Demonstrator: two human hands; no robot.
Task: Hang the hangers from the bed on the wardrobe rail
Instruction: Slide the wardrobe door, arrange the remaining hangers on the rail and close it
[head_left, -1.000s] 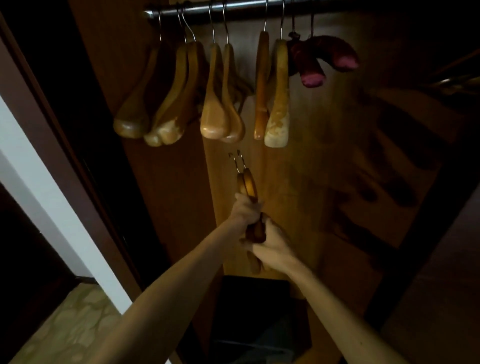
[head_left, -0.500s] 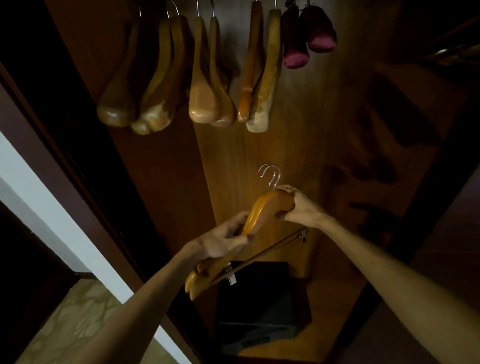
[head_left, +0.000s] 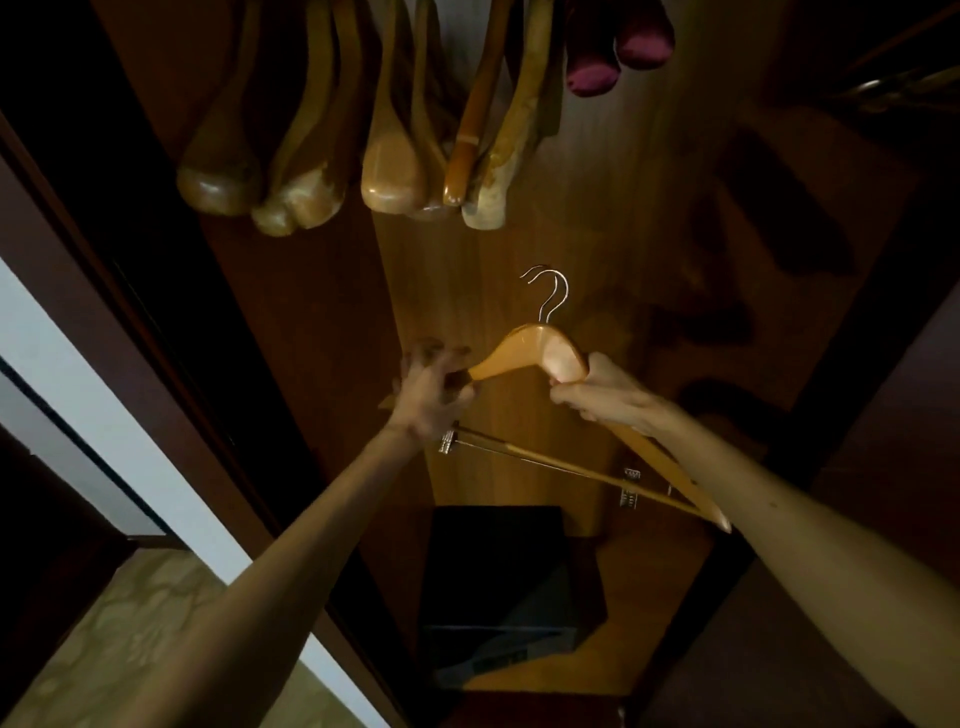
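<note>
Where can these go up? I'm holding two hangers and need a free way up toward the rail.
Free: the bare back panel right of the maroon hangers. Crowded: the wooden hangers packed side by side, up and left of the held hangers.

A bedroom or dressing corner of a home or hotel room, seen into an open built-in wardrobe. Dark wood panelling (head_left: 519, 270) lines its back and sides. A row of wooden hangers (head_left: 395, 171) dangles along the top, with plum-coloured padded hangers (head_left: 592, 78) at the right. A black safe-like box (head_left: 498, 587) sits on the wardrobe floor. Near left are a white wall (head_left: 104, 415) and marbled flooring (head_left: 104, 639).
</note>
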